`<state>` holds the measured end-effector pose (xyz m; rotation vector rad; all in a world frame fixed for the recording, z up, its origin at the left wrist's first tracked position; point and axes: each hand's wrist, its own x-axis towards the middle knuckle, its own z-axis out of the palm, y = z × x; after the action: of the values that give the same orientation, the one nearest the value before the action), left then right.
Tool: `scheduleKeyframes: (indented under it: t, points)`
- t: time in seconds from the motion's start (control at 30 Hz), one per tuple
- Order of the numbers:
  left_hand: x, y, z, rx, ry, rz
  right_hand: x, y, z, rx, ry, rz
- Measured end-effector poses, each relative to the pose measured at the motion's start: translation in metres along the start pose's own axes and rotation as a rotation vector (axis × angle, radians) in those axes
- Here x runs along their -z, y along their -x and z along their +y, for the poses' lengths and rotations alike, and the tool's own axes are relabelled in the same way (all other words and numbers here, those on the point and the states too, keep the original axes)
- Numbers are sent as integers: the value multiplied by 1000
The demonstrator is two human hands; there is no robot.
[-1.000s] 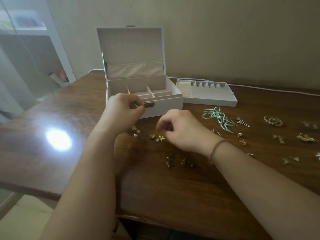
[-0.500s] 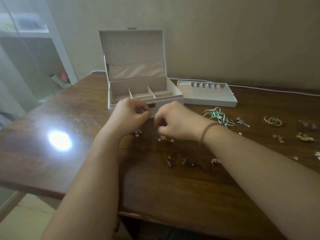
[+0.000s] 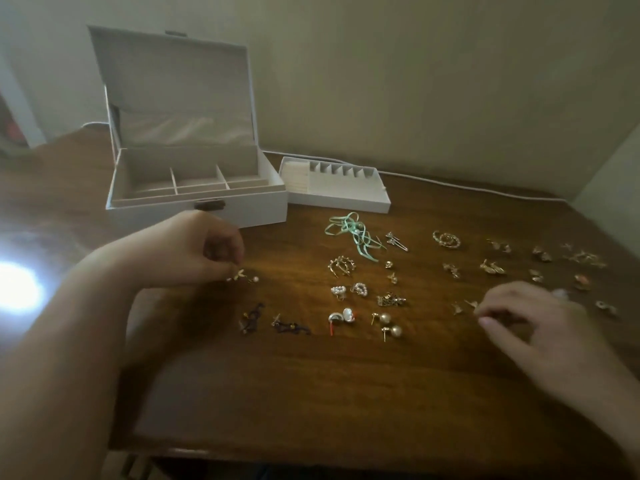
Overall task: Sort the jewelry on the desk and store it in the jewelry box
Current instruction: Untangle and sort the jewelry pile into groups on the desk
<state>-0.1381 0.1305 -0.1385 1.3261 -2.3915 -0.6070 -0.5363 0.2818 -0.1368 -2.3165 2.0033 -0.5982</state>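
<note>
One white hinged jewelry box (image 3: pixel 194 202) stands lid-up at the back left of the brown wooden desk (image 3: pixel 311 393); one white divided tray (image 3: pixel 339 199) lies just beside it on the right; two round pearl stud earrings (image 3: pixel 388 323) and one mint-green ribbon (image 3: pixel 349 233) lie among many small gilt pieces. The left hand (image 3: pixel 194 251) curls its fingers, pinching a small gold flower earring (image 3: pixel 239 274) at the desk; the right hand (image 3: pixel 533 327), blurred, spreads loosely, holding nothing.

Two bare forearms, no sleeves reaching into sight, left hand (image 3: pixel 194 251) and right hand (image 3: pixel 540 327) both ungloved, fingers without rings, right hand blurred, its wrist too smeared to show anything worn
</note>
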Motion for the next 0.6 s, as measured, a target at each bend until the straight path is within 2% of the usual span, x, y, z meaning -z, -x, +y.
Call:
scheduleKeyframes:
  t: [0.33, 0.4, 0.53, 0.6]
  points:
    - [-3, 0, 2, -34, -11, -20, -27, 6, 2, 38, -28, -34]
    - [-1, 1, 1, -27, 36, -16, -25, 3, -2, 65, 7, -1]
    - [3, 3, -2, -19, 88, -30, -17, -12, -41, 103, -36, 143]
    - [3, 3, -4, -11, 57, -63, -21, -22, -76, 178, -70, 111]
